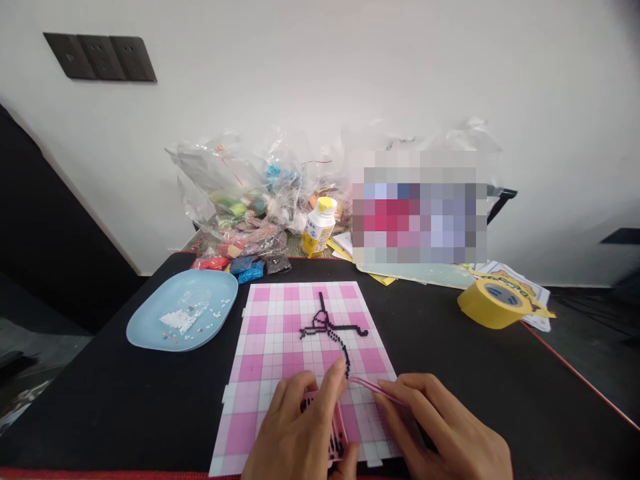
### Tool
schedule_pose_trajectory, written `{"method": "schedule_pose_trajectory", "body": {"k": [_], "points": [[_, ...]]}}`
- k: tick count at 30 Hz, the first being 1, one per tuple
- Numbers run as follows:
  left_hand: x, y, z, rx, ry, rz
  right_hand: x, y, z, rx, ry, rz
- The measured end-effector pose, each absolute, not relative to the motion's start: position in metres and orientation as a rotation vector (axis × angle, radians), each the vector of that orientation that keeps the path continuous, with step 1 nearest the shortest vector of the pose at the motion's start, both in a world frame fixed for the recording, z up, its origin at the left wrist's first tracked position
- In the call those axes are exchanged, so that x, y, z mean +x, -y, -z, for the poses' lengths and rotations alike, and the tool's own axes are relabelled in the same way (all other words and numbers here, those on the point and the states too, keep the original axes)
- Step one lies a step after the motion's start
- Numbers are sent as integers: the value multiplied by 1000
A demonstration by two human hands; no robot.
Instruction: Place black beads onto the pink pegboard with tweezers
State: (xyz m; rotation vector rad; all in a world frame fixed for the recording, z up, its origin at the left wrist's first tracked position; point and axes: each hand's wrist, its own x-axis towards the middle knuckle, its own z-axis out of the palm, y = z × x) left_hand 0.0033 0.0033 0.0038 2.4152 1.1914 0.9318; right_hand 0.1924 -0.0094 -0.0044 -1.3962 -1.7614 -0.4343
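Observation:
A pink and white checkered pegboard (260, 400) lies flat on the black table. Black beads (345, 347) form thin lines on its upper middle, one curving down toward my hands. My left hand (300, 427) is closed around a small pink bead tray (338, 427) that holds black beads; the fingers hide part of it. Its index fingertip rests near the lower end of the curve. In my right hand (445, 427) are pink tweezers (375, 387), their tip close to that same end of the bead line. Whether the tip holds a bead is too small to tell.
A light blue plate (145, 327) with white beads and a clear bag stands at left. Behind are bagged beads (250, 233), a white and yellow bottle (319, 227) and a blurred-out area (420, 220). Yellow tape (480, 307) lies at right.

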Motion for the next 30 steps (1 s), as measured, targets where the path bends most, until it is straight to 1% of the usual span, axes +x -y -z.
{"method": "schedule_pose_trajectory", "body": {"k": [5, 16, 30], "points": [[2, -5, -6, 2474, -1134, -886, 192, 8, -3, -1358, 1824, 481], [5, -4, -2, 2478, -1168, -961, 193, 7, -7, -1334, 1833, 468], [0, -4, 1, 2448, -1136, -1025, 193, 13, 9, -1369, 1705, 349]]}}
